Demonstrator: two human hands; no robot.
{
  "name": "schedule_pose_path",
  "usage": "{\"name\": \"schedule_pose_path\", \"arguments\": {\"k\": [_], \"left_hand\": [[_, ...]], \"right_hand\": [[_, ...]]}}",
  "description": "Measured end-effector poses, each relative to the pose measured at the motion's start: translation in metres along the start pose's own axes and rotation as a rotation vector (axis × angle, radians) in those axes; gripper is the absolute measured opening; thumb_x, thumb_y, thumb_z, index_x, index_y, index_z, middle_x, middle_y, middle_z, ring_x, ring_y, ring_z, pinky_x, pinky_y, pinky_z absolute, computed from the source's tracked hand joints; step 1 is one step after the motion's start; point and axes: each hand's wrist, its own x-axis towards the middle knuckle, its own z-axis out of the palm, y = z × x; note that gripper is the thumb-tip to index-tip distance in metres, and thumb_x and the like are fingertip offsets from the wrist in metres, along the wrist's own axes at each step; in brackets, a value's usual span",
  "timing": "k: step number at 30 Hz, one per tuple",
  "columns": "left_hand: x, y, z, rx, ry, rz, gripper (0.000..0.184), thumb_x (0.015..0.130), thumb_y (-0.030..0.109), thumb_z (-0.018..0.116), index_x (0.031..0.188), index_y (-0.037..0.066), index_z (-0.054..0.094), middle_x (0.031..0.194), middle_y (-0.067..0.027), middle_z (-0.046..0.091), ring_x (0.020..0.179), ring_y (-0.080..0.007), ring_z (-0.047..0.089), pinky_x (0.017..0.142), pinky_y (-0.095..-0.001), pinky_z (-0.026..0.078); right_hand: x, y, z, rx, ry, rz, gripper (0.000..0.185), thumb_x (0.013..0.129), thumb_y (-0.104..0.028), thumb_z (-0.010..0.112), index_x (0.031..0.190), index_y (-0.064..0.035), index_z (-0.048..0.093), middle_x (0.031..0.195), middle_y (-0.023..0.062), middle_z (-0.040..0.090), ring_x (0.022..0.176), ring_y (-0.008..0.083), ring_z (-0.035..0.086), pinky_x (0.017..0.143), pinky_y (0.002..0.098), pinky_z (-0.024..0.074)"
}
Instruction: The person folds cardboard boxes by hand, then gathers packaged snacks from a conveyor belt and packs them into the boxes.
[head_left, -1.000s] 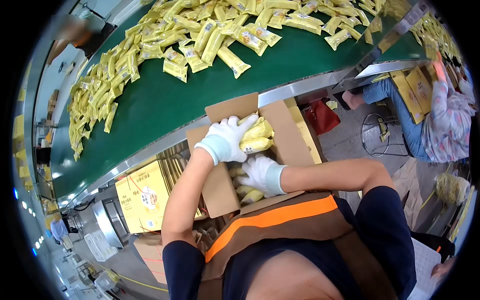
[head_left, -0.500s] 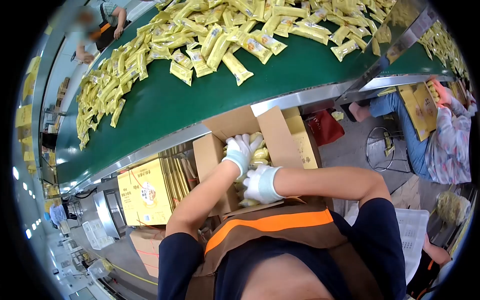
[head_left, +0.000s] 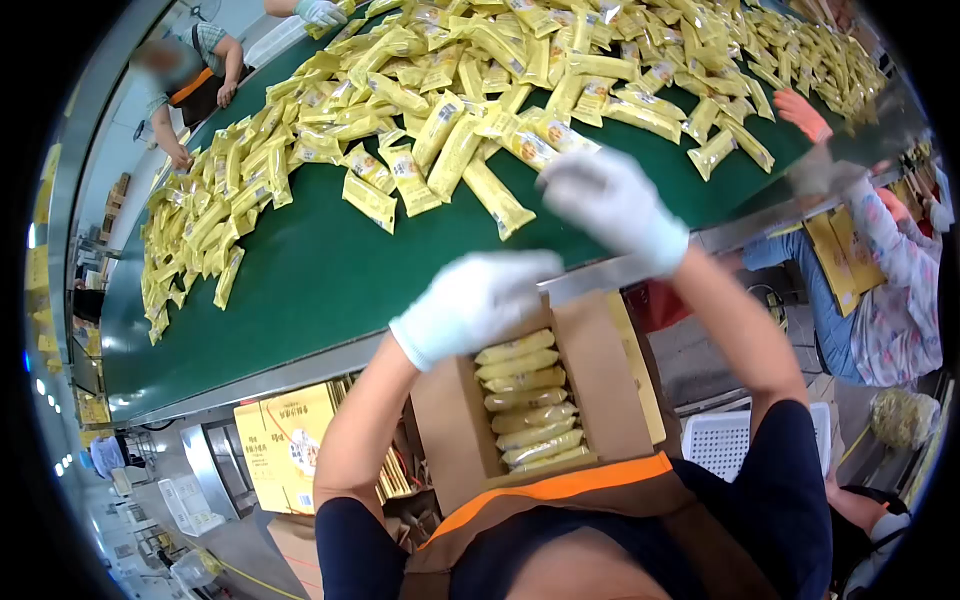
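An open cardboard box (head_left: 615, 400) stands in front of my body, its flaps spread. Inside it lies a row of several yellow packets (head_left: 530, 412). My left hand (head_left: 480, 305), in a white glove, hovers over the box's far left part, fingers stretched to the right and blurred. Reaching over the belt's near edge, my gloved right hand (head_left: 615, 208) is close to the loose yellow packets (head_left: 495, 198). Its fingers look apart, though motion smears them. I see nothing held in either hand.
A green conveyor belt (head_left: 330, 280) carries heaped packets. Folded yellow cartons (head_left: 290, 445) stand left of the box, and a white crate (head_left: 715, 445) sits at the right. Co-workers are around the belt; a co-worker's orange-gloved hand (head_left: 803, 115) reaches over it at the right.
Both my hands have lifted out of the box and moved up towards the belt, baring the row of packets. A co-worker's orange-gloved hand now reaches over the belt.
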Motion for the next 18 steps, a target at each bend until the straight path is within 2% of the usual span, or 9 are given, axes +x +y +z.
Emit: {"name": "schedule_pose_path", "arguments": {"k": [1, 3, 4, 6, 9, 11, 14, 16, 18], "left_hand": [[0.019, -0.006, -0.011, 0.166, 0.239, 0.059, 0.031, 0.088, 0.015, 0.065, 0.117, 0.003, 0.064, 0.103, -0.0147, 0.066, 0.093, -0.0295, 0.064, 0.083, -0.0357, 0.052], [0.056, -0.032, -0.022, 0.375, 0.302, 0.021, 0.034, 0.088, 0.023, 0.066, 0.116, 0.003, 0.064, 0.106, -0.014, 0.065, 0.1, -0.0316, 0.062, 0.087, -0.0382, 0.05], [0.07, -0.067, -0.017, 0.542, 0.297, 0.16, 0.039, 0.088, 0.032, 0.067, 0.116, 0.005, 0.065, 0.109, -0.0126, 0.064, 0.106, -0.0324, 0.058, 0.094, -0.0409, 0.045], [0.073, -0.107, -0.001, 0.661, 0.275, 0.162, 0.041, 0.085, 0.038, 0.068, 0.113, 0.008, 0.067, 0.108, -0.0109, 0.062, 0.112, -0.0302, 0.054, 0.101, -0.0419, 0.038], [0.04, -0.101, -0.005, 0.71, 0.3, 0.059, 0.037, 0.082, 0.038, 0.07, 0.106, 0.009, 0.07, 0.104, -0.0114, 0.061, 0.111, -0.0314, 0.054, 0.1, -0.0439, 0.038], [0.001, -0.096, -0.016, 0.7, 0.285, 0.038, 0.031, 0.08, 0.03, 0.073, 0.101, 0.008, 0.07, 0.102, -0.0131, 0.062, 0.107, -0.0335, 0.056, 0.096, -0.045, 0.043], [-0.053, -0.102, -0.025, 0.625, 0.388, -0.075, 0.027, 0.077, 0.012, 0.074, 0.103, 0.009, 0.069, 0.104, -0.0126, 0.062, 0.106, -0.0325, 0.057, 0.09, -0.0415, 0.048], [-0.072, -0.084, -0.021, 0.638, 0.544, -0.193, 0.039, 0.074, 0.0, 0.072, 0.111, 0.01, 0.067, 0.113, -0.0138, 0.06, 0.107, -0.0329, 0.058, 0.087, -0.0387, 0.052], [-0.089, -0.089, -0.017, 0.713, 0.592, -0.37, 0.055, 0.076, 0.01, 0.074, 0.128, 0.012, 0.058, 0.118, -0.0153, 0.058, 0.109, -0.0353, 0.056, 0.09, -0.0415, 0.051]], "right_hand": [[0.036, 0.051, -0.017, -0.075, 0.062, 0.143, 0.043, 0.087, -0.037, 0.065, 0.12, -0.009, 0.065, 0.119, 0.013, 0.066, 0.104, 0.0241, 0.066, 0.087, 0.0312, 0.0532], [0.096, 0.1, -0.028, -0.344, 0.001, 0.185, 0.07, 0.084, -0.054, 0.062, 0.137, -0.01, 0.055, 0.138, 0.0147, 0.057, 0.119, 0.0266, 0.06, 0.095, 0.0326, 0.0504], [0.118, 0.114, -0.019, -0.324, -0.017, 0.187, 0.078, 0.082, -0.06, 0.061, 0.142, -0.0127, 0.05, 0.144, 0.0149, 0.05, 0.124, 0.0284, 0.056, 0.1, 0.0354, 0.0474], [0.153, 0.115, 0.019, -0.343, -0.086, 0.28, 0.089, 0.078, -0.068, 0.061, 0.149, -0.0183, 0.042, 0.155, 0.0143, 0.037, 0.132, 0.0326, 0.049, 0.108, 0.041, 0.0409], [0.157, 0.104, 0.061, -0.687, -0.282, 0.134, 0.09, 0.073, -0.068, 0.065, 0.146, -0.0199, 0.044, 0.156, 0.0122, 0.033, 0.132, 0.0394, 0.044, 0.11, 0.043, 0.0373], [0.127, 0.093, 0.057, -0.745, -0.49, -0.093, 0.062, 0.079, -0.053, 0.065, 0.134, -0.0249, 0.056, 0.154, 0.0118, 0.036, 0.129, 0.0359, 0.046, 0.106, 0.0478, 0.0379], [0.085, 0.091, 0.04, -0.818, -0.54, -0.308, 0.047, 0.081, -0.044, 0.063, 0.124, -0.0262, 0.065, 0.151, 0.0083, 0.039, 0.134, 0.033, 0.041, 0.11, 0.0519, 0.0306], [0.052, 0.088, 0.024, -0.915, -0.262, -0.49, 0.051, 0.079, -0.042, 0.069, 0.127, -0.0248, 0.063, 0.147, 0.0092, 0.043, 0.136, 0.0317, 0.04, 0.108, 0.0539, 0.032], [0.02, 0.088, 0.01, -0.836, -0.103, -0.446, 0.054, 0.078, -0.04, 0.073, 0.126, -0.019, 0.061, 0.142, 0.01, 0.047, 0.135, 0.033, 0.041, 0.108, 0.0525, 0.0336]]}}
